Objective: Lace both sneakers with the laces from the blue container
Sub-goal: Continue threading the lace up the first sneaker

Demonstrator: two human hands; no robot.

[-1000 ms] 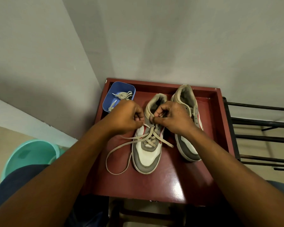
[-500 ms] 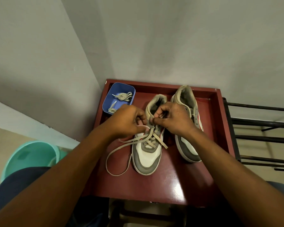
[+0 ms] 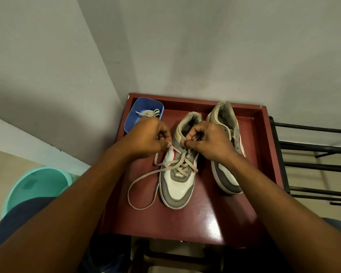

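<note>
Pinching lace (image 3: 161, 169), left hand (image 3: 146, 136) above sneaker (image 3: 177, 184)

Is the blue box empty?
No, a bundled spare lace lies inside the blue box at the back corner of the table.

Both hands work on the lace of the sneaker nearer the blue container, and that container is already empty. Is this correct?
Not entirely. The blue container is not empty: the head view shows a spare lace lying in it. The left hand and right hand do work on the threaded lace of the nearer sneaker.
</note>
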